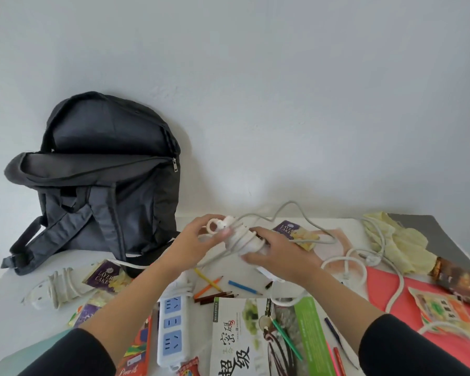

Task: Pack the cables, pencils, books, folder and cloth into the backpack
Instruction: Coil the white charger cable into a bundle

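Both hands hold a white cable bundle (242,237) above the surface (11,297), just right of the open backpack (101,185), which stands upright. The left hand (193,241) has its fingers (223,233) narrowly pinched on the plug end. The right hand (282,257) curls its fingers (253,257) round the wound body. Loose cable trails to the right. Pencils (243,286), a book (255,335) and a yellow cloth (402,245) lie on the surface.

We see a purple Layer Cake packet (103,275) on the white table (11,302) at the left, and a second one (288,228) farther off toward the middle. At the right lie a brown wrapper (461,280) and, nearer, an orange snack bag (442,308). A pale wall (282,77) stands behind.
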A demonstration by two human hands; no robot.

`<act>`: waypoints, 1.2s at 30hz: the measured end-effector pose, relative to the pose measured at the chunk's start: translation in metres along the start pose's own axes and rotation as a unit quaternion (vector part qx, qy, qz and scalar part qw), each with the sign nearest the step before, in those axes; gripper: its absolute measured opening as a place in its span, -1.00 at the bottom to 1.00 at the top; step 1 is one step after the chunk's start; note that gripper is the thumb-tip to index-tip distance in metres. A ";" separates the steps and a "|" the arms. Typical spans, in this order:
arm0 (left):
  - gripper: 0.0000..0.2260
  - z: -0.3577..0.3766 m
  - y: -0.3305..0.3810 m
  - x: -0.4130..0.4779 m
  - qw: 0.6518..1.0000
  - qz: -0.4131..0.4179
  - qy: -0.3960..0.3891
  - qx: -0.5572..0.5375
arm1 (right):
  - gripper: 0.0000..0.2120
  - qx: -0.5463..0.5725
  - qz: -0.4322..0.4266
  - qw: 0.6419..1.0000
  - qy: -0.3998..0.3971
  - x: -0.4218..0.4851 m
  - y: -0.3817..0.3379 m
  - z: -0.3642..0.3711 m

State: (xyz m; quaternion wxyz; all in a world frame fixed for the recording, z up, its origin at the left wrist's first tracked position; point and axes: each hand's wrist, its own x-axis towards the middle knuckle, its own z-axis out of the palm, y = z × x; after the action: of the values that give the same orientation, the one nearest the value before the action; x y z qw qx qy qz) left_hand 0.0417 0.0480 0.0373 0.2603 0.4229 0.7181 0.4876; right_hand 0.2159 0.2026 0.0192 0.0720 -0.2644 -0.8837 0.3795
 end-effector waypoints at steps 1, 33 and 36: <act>-0.60 0.001 0.004 0.000 0.998 -0.010 -0.004 -0.061 | -0.58 0.050 -0.002 0.999 0.001 0.000 -0.002 -0.005; -0.68 0.055 0.004 -0.010 0.914 -0.187 -0.041 -0.359 | -0.54 0.081 0.056 0.995 -0.014 -0.028 0.004 -0.008; -0.68 0.055 -0.001 -0.011 0.894 -0.218 -0.007 -0.391 | -0.62 0.106 0.071 0.991 -0.029 -0.035 0.003 -0.017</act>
State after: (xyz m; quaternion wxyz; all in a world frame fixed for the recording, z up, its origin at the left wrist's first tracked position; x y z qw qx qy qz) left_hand 0.0901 0.0651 0.0143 0.5096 0.1233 0.5419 0.6569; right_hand 0.2527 0.1964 0.0313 0.0471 -0.3062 -0.8193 0.4824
